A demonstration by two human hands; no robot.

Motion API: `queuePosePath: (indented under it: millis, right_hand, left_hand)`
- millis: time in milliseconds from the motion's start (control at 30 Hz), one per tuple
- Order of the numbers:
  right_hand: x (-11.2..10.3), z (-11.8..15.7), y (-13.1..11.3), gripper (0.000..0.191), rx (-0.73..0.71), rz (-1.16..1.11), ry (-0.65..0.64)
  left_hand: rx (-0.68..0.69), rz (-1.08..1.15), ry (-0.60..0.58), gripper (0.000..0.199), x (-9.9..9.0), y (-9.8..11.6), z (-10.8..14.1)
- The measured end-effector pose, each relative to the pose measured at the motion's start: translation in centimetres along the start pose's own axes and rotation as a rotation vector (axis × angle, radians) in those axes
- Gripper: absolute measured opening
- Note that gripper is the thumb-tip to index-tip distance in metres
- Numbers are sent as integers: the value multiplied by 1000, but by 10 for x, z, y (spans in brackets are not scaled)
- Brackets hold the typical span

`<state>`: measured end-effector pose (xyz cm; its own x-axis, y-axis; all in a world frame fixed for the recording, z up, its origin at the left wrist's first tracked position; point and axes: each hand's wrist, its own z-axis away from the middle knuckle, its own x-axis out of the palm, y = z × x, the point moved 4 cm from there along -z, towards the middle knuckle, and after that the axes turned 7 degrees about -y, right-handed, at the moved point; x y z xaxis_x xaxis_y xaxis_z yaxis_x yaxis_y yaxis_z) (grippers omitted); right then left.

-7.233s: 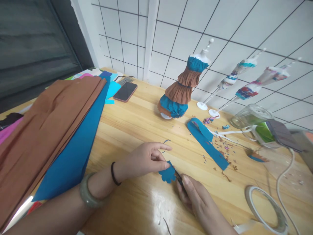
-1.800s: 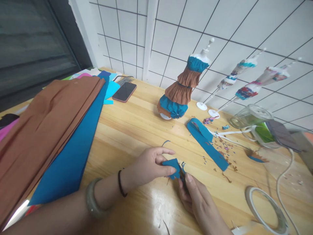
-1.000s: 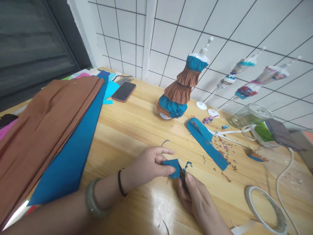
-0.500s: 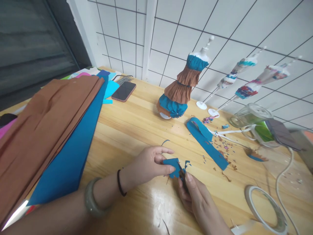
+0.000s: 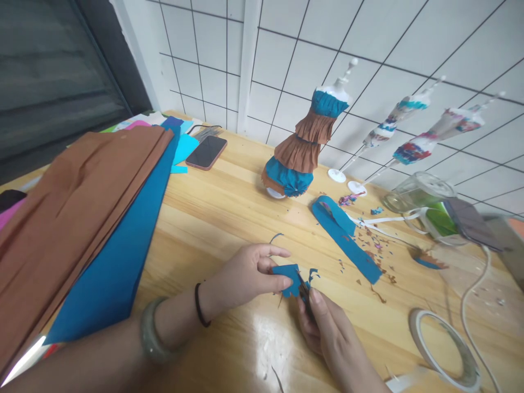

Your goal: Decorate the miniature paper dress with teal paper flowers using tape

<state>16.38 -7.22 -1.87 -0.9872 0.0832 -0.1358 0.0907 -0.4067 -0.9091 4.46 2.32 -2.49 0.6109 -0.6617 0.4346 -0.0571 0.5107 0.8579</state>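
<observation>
A small piece of blue paper [image 5: 287, 271] is pinched between the thumb and fingers of my left hand [image 5: 248, 273]. Dark scissors [image 5: 305, 293] are gripped in my right hand [image 5: 327, 327], their blades at the right edge of the piece. That lower edge looks notched. A curled blue scrap [image 5: 313, 274] stands just right of the blades. Beyond my hands, a folded blue paper strip [image 5: 347, 240] lies on the wooden table [image 5: 229, 202]. Behind it stands a small dress form [image 5: 309, 136] wearing tiers of blue and brown pleated paper.
Large brown sheets [image 5: 90, 202] over a blue sheet [image 5: 118, 273] cover the left side. A phone [image 5: 207, 152] lies behind. Two more dress forms [image 5: 397, 120], a glass jar [image 5: 420, 192], paper scraps [image 5: 374, 245], a tape roll [image 5: 417, 333] and a white cable [image 5: 464, 305] are rightward.
The scissor blades look slightly shifted against the blue piece. Both hands keep almost the same place, and the piece remains in my left hand.
</observation>
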Motion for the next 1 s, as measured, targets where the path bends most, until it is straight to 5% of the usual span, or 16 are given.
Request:
queuePosePath:
  millis: [1000]
  right_hand:
    - [0, -1, -3, 46, -49, 35, -4]
  left_hand:
    - [12, -79, 11, 51, -4, 2, 2]
